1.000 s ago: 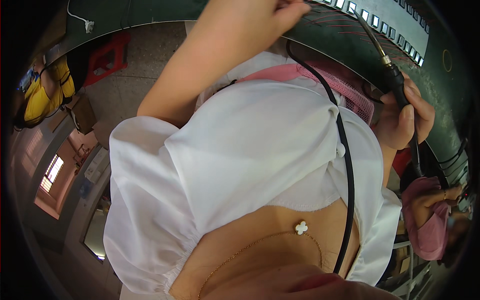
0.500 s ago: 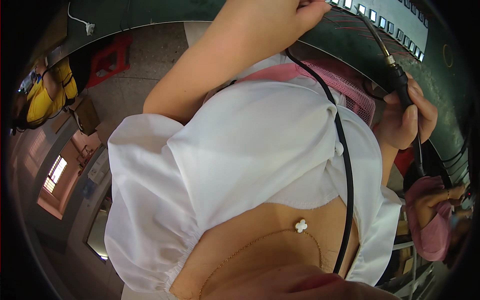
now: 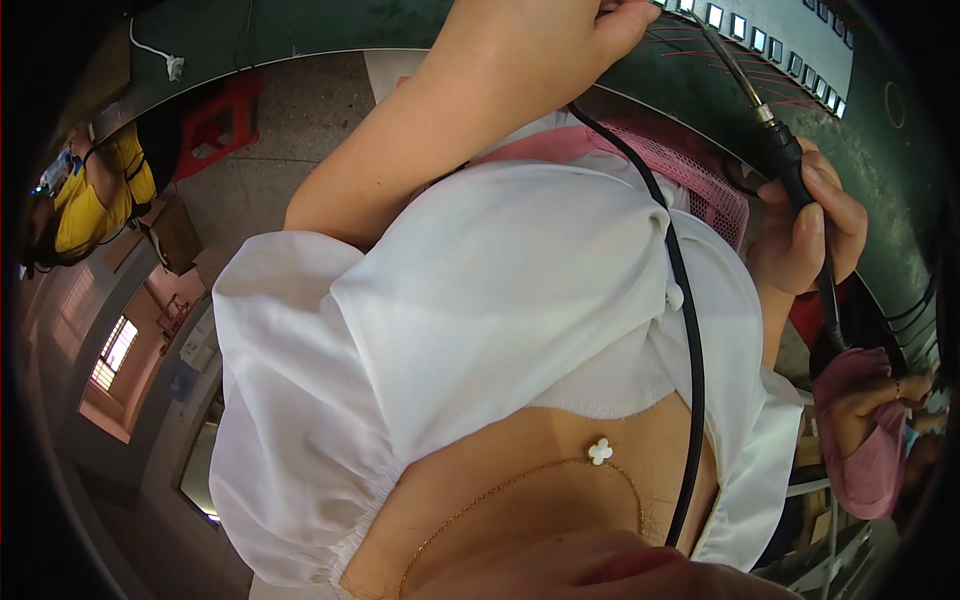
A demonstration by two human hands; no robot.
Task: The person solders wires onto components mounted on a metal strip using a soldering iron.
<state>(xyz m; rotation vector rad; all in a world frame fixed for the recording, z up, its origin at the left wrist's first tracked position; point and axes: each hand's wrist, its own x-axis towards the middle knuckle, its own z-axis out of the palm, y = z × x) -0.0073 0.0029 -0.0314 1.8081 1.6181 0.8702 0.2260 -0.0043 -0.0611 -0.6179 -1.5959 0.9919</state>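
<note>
My right hand (image 3: 815,225) grips a soldering iron (image 3: 785,150) by its black handle. Its metal tip points up and left, reaching a row of small square parts (image 3: 738,26) with bright faces along the edge of a white board (image 3: 790,22). Thin red wires (image 3: 765,72) stick out from that row. At the upper edge my left hand (image 3: 570,35) is closed, thumb and fingertips pinched together at the end of the row; what they hold, if anything, I cannot make out.
Both hands are over a dark green table (image 3: 330,25). A black cable (image 3: 685,300) runs across my front. A white plug on a cord (image 3: 174,66) lies at the far left; below is a red stool (image 3: 215,130). People sit at left in yellow (image 3: 85,215) and right in pink (image 3: 860,440).
The soldering iron and my right hand have shifted slightly left, with the tip further along the row of parts. My left hand stays in nearly the same place, still pinched.
</note>
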